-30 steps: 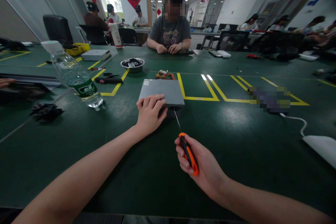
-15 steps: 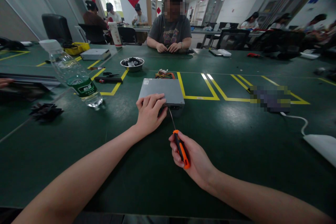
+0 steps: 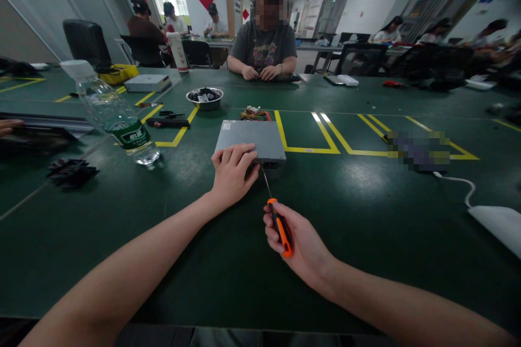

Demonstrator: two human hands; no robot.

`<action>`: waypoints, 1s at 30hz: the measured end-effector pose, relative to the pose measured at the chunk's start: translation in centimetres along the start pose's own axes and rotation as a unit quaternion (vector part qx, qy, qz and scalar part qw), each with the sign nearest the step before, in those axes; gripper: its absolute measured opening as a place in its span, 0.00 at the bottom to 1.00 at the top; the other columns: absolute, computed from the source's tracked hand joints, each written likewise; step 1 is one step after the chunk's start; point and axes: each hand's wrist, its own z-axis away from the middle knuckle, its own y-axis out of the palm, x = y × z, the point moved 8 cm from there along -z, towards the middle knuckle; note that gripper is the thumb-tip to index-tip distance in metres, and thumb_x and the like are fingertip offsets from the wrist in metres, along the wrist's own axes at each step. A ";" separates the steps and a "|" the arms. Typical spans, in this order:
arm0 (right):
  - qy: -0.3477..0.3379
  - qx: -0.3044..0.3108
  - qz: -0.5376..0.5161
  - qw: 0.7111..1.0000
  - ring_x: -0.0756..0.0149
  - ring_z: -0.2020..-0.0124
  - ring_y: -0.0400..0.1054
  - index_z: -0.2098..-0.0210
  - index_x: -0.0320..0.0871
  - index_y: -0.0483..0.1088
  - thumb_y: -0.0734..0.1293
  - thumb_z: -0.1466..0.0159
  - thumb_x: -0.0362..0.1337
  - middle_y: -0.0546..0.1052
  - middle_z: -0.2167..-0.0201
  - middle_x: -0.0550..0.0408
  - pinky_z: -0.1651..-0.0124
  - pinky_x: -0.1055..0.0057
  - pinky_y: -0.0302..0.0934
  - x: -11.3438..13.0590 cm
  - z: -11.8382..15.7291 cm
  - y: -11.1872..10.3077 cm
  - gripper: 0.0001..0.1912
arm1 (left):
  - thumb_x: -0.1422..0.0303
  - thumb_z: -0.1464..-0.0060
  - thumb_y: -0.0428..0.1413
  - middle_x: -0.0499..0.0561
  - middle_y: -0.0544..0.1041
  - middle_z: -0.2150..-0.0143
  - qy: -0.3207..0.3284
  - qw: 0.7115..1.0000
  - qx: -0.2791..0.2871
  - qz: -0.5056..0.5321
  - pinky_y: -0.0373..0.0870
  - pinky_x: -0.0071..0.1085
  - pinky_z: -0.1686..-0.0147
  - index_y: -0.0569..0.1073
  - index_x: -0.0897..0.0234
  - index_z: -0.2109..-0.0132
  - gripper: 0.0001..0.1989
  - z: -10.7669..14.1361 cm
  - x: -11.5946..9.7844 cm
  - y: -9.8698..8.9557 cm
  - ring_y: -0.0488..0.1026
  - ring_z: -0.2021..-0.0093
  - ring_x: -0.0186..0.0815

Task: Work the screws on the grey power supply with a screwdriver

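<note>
A grey metal box with a socket on its near side lies on the green table, and coloured wires stick out behind it. My left hand rests on the box's near left part, fingers bent over its top and front edge. In my right hand is an orange and black screwdriver, gripped by the handle. Its thin shaft points up and away, and the tip meets the near face of the box beside my left fingertips. What the tip touches is too small to make out.
To the left stand a water bottle, a dark finned part and a black tool. A metal bowl holds small parts behind. A person sits opposite. A white cable lies at right.
The screwdriver handle and my right hand have shifted very slightly up and the fingers have moved a little on the handle. My left hand and the box look the same.
</note>
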 end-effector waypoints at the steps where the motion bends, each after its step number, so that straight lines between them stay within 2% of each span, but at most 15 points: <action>1: -0.006 -0.009 -0.001 1.000 0.78 0.81 0.56 0.70 0.40 0.66 0.66 0.44 0.38 0.66 0.77 0.60 0.83 0.80 0.45 0.2 0.2 0.1 0.07 | 0.67 0.46 0.52 0.50 0.71 0.49 0.000 1.000 0.000 0.000 0.51 0.43 0.54 0.65 0.57 0.56 0.09 0.0 0.0 0.0 0.65 0.50 0.41; 7: -0.034 -0.039 -0.014 0.999 0.79 0.80 0.56 0.73 0.40 0.64 0.66 0.43 0.34 0.66 0.76 0.59 0.82 0.81 0.47 1.0 1.2 1.1 0.06 | 0.67 0.46 0.52 0.49 0.71 0.49 0.003 1.000 -0.002 0.001 0.50 0.43 0.53 0.65 0.57 0.56 0.09 0.0 0.0 -0.1 0.65 0.50 0.41; 18: 0.010 -0.042 -0.023 0.999 0.78 0.79 0.58 0.68 0.39 0.67 0.61 0.39 0.38 0.66 0.75 0.57 0.81 0.81 0.50 0.2 0.9 0.7 0.08 | 0.72 0.49 0.52 0.50 0.71 0.48 0.002 0.999 -0.015 0.042 0.50 0.42 0.52 0.65 0.58 0.54 0.14 0.2 0.0 -0.5 0.64 0.48 0.40; 24: -0.017 -0.049 -0.005 0.999 0.78 0.79 0.58 0.73 0.40 0.64 0.68 0.46 0.32 0.66 0.76 0.59 0.82 0.82 0.48 0.5 0.4 0.5 0.06 | 0.77 0.52 0.52 0.47 0.71 0.52 0.018 0.995 -0.059 0.080 0.52 0.41 0.54 0.68 0.60 0.73 0.07 0.5 0.2 -1.1 0.65 0.51 0.39; 30: 0.003 -0.052 0.037 0.998 0.76 0.77 0.60 0.69 0.40 0.67 0.64 0.41 0.38 0.67 0.75 0.58 0.76 0.79 0.55 0.0 0.6 0.3 0.07 | 0.78 0.52 0.50 0.47 0.70 0.53 0.030 0.992 -0.054 0.113 0.50 0.42 0.54 0.69 0.61 0.76 0.10 0.6 0.1 -1.3 0.64 0.50 0.39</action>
